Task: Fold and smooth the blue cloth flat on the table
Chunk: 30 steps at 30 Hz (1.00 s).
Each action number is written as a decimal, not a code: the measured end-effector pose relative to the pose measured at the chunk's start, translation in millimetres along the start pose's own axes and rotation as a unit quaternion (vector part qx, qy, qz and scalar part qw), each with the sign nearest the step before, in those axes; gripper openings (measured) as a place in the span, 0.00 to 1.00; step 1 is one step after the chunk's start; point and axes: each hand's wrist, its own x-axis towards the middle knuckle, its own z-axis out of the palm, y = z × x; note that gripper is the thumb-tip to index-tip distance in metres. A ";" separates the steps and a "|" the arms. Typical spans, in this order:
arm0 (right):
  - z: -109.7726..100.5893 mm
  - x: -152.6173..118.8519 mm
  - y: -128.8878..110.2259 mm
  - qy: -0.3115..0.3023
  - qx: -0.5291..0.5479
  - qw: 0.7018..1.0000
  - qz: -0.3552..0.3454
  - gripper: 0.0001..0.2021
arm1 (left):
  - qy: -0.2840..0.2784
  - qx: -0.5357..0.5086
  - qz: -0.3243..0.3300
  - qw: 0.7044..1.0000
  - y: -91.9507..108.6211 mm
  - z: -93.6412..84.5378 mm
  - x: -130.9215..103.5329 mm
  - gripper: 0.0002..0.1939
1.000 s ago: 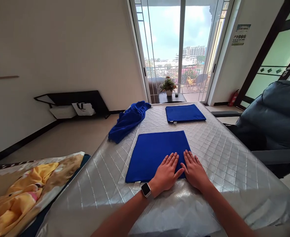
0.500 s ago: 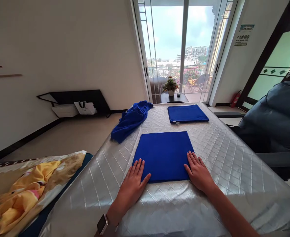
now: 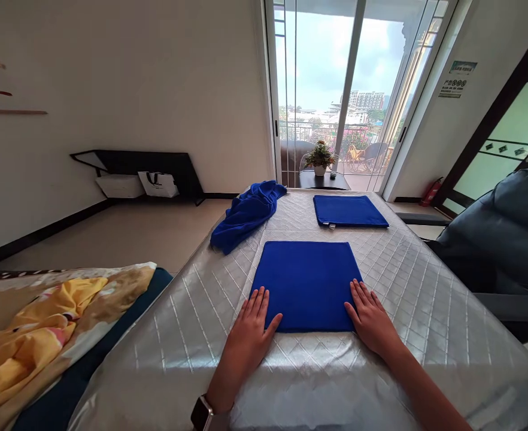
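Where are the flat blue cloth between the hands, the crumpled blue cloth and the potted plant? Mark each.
Flat blue cloth point(image 3: 309, 287), head view, its middle.
Crumpled blue cloth point(image 3: 248, 215), head view, its folds.
Potted plant point(image 3: 320, 155), head view, its leaves.

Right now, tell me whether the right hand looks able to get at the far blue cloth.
Probably yes, perhaps with a lean forward: the right hand rests at the near blue cloth, which lies flat, and nothing stands between it and the far blue cloth.
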 end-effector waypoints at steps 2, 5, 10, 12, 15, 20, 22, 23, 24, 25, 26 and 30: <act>-1.7 -1.0 -0.3 -0.005 -0.017 1.000 -0.003 0.35 | 0.000 -0.004 -0.002 1.000 0.9 -0.6 0.0 0.39; -8.6 -2.0 -0.5 -0.025 -0.040 0.999 -0.012 0.34 | -0.004 -0.009 -0.008 1.000 2.4 -2.6 -0.1 0.39; -29.2 14.2 -2.1 -0.050 -0.040 0.998 -0.024 0.34 | -0.024 -0.012 -0.020 0.999 3.2 -5.6 0.5 0.41; -36.4 29.8 -3.6 -0.051 -0.028 0.998 -0.026 0.34 | -0.017 -0.013 -0.012 1.000 2.1 -5.4 0.9 0.40; -38.9 56.5 -5.8 -0.049 -0.014 0.999 -0.016 0.34 | -0.009 -0.012 -0.003 1.000 -0.1 -4.3 1.0 0.40; -18.0 82.7 -6.6 -0.032 -0.015 0.999 0.021 0.32 | -0.010 -0.004 -0.006 1.000 -3.1 -1.9 -0.1 0.39; -8.9 84.8 -5.1 -0.023 -0.004 0.999 0.032 0.33 | -0.012 -0.002 -0.008 1.000 -4.0 0.1 -0.3 0.40; -5.9 84.9 -4.0 -0.021 0.002 0.999 0.033 0.33 | -0.011 -0.001 -0.011 1.000 -4.3 1.3 -0.2 0.40; -4.1 84.7 -2.8 -0.020 0.009 0.999 0.031 0.34 | -0.008 0.000 -0.015 1.000 -4.6 2.5 -0.1 0.40; -3.3 84.4 -1.6 -0.021 0.015 0.999 0.030 0.34 | -0.005 0.001 -0.017 1.000 -5.1 3.5 0.1 0.41; -3.4 84.2 -0.4 -0.024 0.021 0.999 0.029 0.34 | -0.003 0.002 -0.017 1.000 -5.9 4.2 0.4 0.41; -6.8 84.3 2.8 -0.037 0.037 0.998 0.033 0.34 | -0.033 0.002 0.006 0.999 -16.3 2.8 1.8 0.42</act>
